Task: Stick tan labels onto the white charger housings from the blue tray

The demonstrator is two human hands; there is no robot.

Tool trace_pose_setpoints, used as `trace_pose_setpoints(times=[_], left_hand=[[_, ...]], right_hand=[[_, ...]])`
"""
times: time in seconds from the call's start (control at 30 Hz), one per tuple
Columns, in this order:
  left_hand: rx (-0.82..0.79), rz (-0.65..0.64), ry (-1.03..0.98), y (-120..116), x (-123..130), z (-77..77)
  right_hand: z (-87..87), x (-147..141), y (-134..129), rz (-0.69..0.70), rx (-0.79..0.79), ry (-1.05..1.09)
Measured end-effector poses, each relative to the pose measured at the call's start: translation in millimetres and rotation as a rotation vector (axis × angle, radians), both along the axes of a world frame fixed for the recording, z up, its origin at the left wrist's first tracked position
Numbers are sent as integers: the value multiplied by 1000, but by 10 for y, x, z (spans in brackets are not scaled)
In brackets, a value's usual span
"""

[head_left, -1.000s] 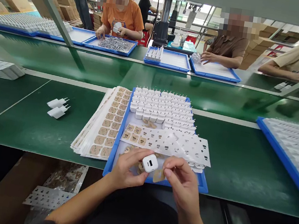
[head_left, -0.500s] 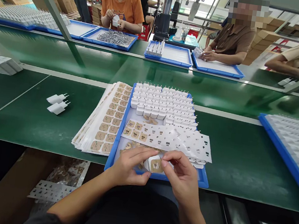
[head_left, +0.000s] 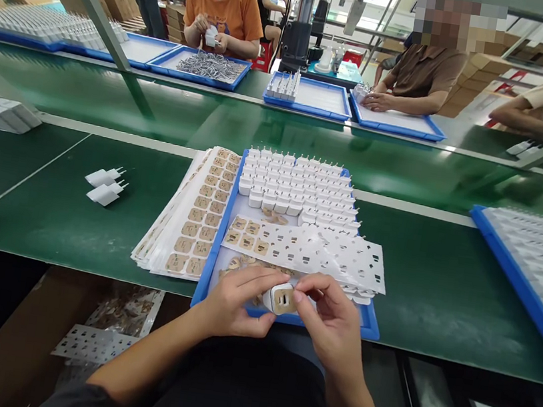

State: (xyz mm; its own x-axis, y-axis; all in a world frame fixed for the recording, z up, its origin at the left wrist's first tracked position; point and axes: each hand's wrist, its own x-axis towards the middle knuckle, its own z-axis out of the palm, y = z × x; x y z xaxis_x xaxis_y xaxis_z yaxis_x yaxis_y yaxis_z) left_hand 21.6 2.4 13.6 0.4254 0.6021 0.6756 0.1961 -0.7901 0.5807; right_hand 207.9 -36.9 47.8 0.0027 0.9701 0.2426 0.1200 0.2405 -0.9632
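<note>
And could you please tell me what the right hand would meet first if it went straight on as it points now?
The right hand would likely first meet the rounded-square brown sticker against the white boxy plastic charger; it may already touch the sticker's edge, though depth is unclear.

Left grip [head_left: 238,300]: cupped, facing inward
Right grip [head_left: 331,316]: pinched, just beside the left
Forearms [head_left: 149,358]: bare, slanting inward

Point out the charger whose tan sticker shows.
The charger in the left hand: its sticker faces the camera. None shows on the rows in the tray or the loose pair.
</note>
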Motion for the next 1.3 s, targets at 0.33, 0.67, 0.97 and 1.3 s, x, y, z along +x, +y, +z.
trace_pose_setpoints(times=[0.33,0.67,0.97,1.3], left_hand=[[29,3,-5,-2,-20,-7],[47,17,9,-7,-42,-39],[-47,22,-67,-9,-76,-39],[-20,37,-198,-52,-6,-105]], right_hand=[[24,-69,-2,-76,44,-133],[50,-135,3,-124,126,-317],[-7,-132,7,-10,43,-209],[-183,-165,-35,7,-29,156]])
